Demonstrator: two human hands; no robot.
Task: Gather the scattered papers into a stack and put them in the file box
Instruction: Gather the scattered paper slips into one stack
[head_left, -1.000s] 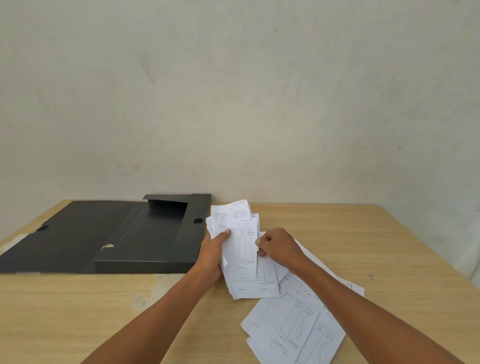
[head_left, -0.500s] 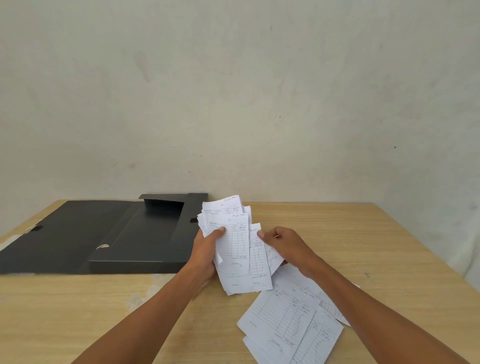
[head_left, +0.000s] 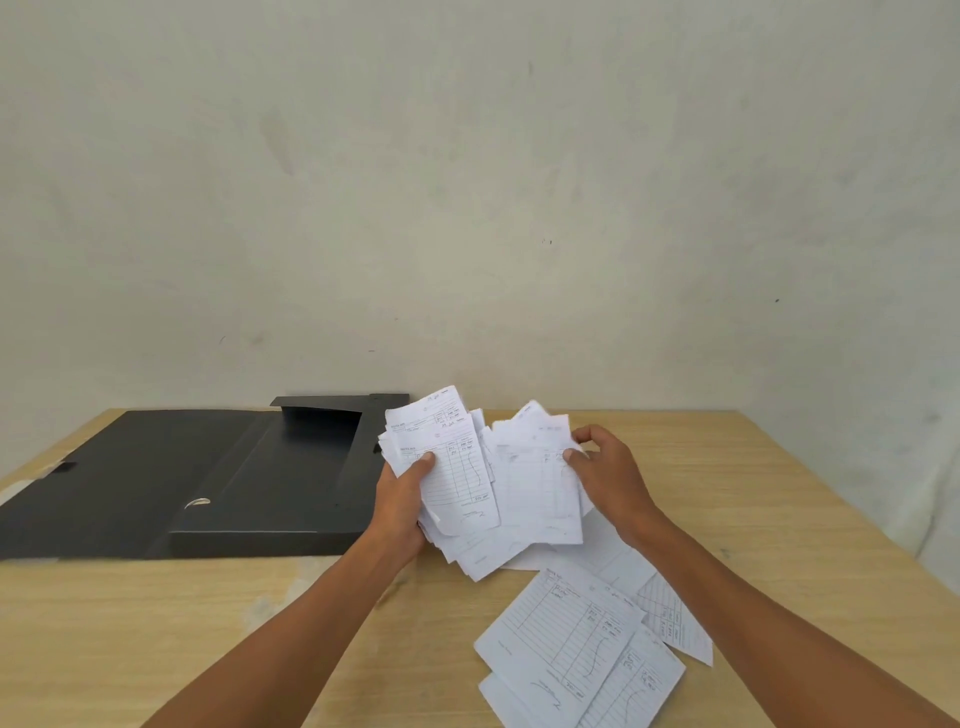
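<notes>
My left hand (head_left: 402, 499) grips a loose stack of white receipt papers (head_left: 447, 462), held up just right of the black file box (head_left: 270, 483). My right hand (head_left: 605, 473) pinches a further sheet (head_left: 540, 483), blurred, against the right side of that stack. Several more lined papers (head_left: 576, 649) lie overlapping on the wooden table (head_left: 156, 623) under my right forearm. The file box lies open and flat, its lid spread to the left.
A pale wall rises directly behind the table. The table's right edge (head_left: 852, 545) runs diagonally near my right arm. A worn pale patch marks the tabletop in front of the box.
My right hand has lifted a sheet from the table and brought it up beside the stack. The left hand has raised the stack slightly.
</notes>
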